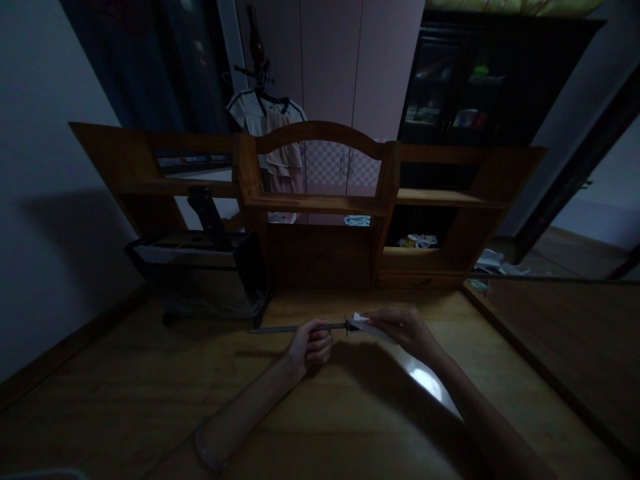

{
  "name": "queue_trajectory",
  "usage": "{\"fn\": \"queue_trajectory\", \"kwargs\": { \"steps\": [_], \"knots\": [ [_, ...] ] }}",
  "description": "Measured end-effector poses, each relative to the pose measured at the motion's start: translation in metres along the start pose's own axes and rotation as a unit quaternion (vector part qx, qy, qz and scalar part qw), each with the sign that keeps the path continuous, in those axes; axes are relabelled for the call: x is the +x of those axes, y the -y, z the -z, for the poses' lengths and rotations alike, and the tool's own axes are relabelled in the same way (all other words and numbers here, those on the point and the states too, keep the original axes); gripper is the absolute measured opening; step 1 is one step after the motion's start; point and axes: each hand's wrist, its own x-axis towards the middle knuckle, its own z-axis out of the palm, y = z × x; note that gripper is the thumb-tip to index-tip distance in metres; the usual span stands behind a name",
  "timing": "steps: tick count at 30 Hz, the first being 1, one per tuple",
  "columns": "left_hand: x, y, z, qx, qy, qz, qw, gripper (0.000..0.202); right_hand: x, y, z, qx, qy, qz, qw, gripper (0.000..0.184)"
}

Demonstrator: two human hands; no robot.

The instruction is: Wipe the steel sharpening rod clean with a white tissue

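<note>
A thin grey sharpening steel (277,329) lies level just above the desk, its tip to the left and a small guard near its right end. My left hand (310,347) is wrapped round the rod, left of the guard. My right hand (405,330) pinches a white tissue or cloth (359,319) against the dark handle, which is mostly hidden under it. To the left stands a knife holder (200,267) with black sides and a see-through front. One black handle (205,212) sticks up out of it.
Behind my hands a wooden shelf unit (320,203) spans the desk (300,420), with a drawer at its lower right. Small items (417,241) sit in its right compartment. A wall stands at the left, and the desk has a raised edge (540,360) at the right.
</note>
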Motion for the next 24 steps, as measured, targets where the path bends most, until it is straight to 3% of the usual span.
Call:
{"fn": "queue_trajectory", "kwargs": {
  "steps": [4, 9, 13, 15, 20, 22, 24],
  "knots": [
    [-0.002, 0.000, -0.002, -0.008, -0.001, -0.022, 1.000, 0.041, -0.001, -0.003, 0.015, 0.020, -0.002, -0.034, 0.999, 0.019],
    [-0.003, -0.001, -0.003, -0.017, 0.000, -0.034, 0.999, 0.042, -0.003, -0.010, 0.024, 0.107, -0.030, -0.161, 0.981, 0.026],
    [-0.003, -0.002, -0.003, -0.013, 0.000, -0.044, 0.999, 0.042, -0.003, -0.018, 0.014, 0.345, -0.039, -0.228, 0.910, 0.034],
    [-0.001, -0.001, -0.002, -0.006, -0.002, -0.045, 0.999, 0.043, -0.003, -0.021, 0.008, 0.382, -0.033, -0.239, 0.892, 0.036],
    [0.002, 0.002, -0.001, 0.010, -0.003, -0.045, 0.999, 0.044, -0.003, -0.023, 0.001, 0.279, -0.057, -0.201, 0.937, 0.031],
    [0.004, 0.003, -0.001, 0.011, 0.000, -0.043, 0.999, 0.044, -0.001, -0.022, 0.000, 0.278, -0.078, -0.201, 0.936, 0.032],
    [0.005, 0.003, -0.002, 0.012, 0.003, -0.040, 0.999, 0.043, 0.000, -0.021, 0.002, 0.311, -0.089, -0.230, 0.918, 0.034]
  ]
}}
